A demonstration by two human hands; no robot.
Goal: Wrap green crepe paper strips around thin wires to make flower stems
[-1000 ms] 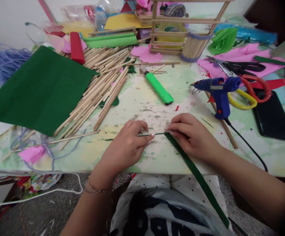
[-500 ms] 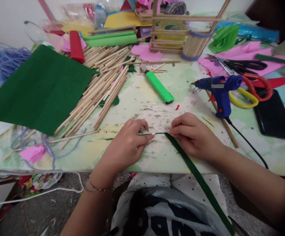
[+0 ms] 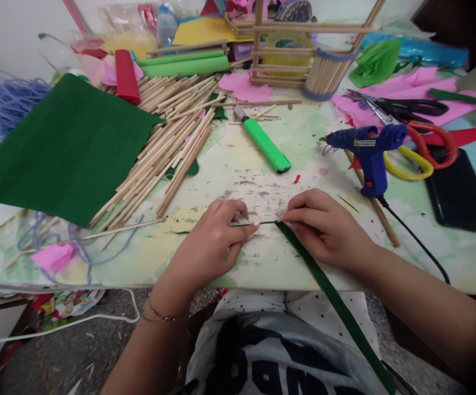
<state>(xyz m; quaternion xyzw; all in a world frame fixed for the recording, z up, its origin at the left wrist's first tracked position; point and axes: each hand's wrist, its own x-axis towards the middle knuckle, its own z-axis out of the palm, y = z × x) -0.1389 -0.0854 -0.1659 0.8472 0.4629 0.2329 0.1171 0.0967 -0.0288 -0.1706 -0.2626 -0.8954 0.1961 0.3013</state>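
A thin dark green stem [image 3: 267,223] runs level between my two hands just above the table's front part; whether wire or stick is its core, I cannot tell. My left hand [image 3: 213,238] pinches its left part between thumb and fingers. From its right end a long dark green strip [image 3: 328,285], like crepe paper or felt, slants down past the table edge over my lap. My right hand [image 3: 328,225] is closed in a pinch where strip and stem meet, its fingertips partly hiding that spot.
A green utility knife [image 3: 266,145] lies ahead. To the right stand a blue glue gun [image 3: 369,153], scissors [image 3: 414,156] and a black phone [image 3: 462,192]. At left are wooden sticks [image 3: 172,142] and a dark green sheet [image 3: 65,153]. A stick frame [image 3: 283,77] stands behind.
Both hands keep almost the same pose. My right hand and the strip have shifted very slightly to the right.
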